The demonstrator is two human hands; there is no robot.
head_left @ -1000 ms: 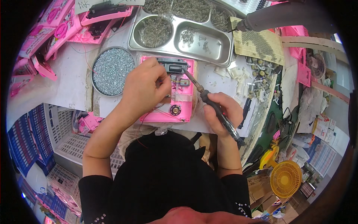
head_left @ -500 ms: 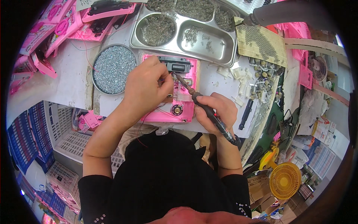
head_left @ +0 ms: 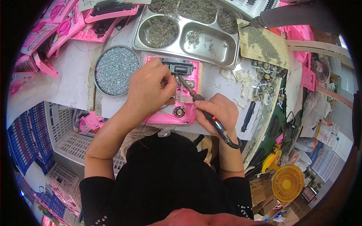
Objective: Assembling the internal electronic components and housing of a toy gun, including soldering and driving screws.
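Observation:
A pink plastic housing lies on the table before me, with a black part across its far end and a small round speaker near its front. My right hand grips a soldering iron, its tip pointing up and left into the housing. Over the housing's left side, my left hand is closed, thumb and finger pinched close to the iron's tip. What they pinch is hidden, though thin wires trail out below that hand.
A round dish of small screws stands left of the housing. Behind it lies a metal compartment tray holding springs. White plastic pieces and a black strip lie to the right. Pink housings are stacked far left; a yellow fan sits lower right.
My right hand and the iron's handle have shifted slightly left and down. The tip stays by my left fingers, and the left hand has barely moved.

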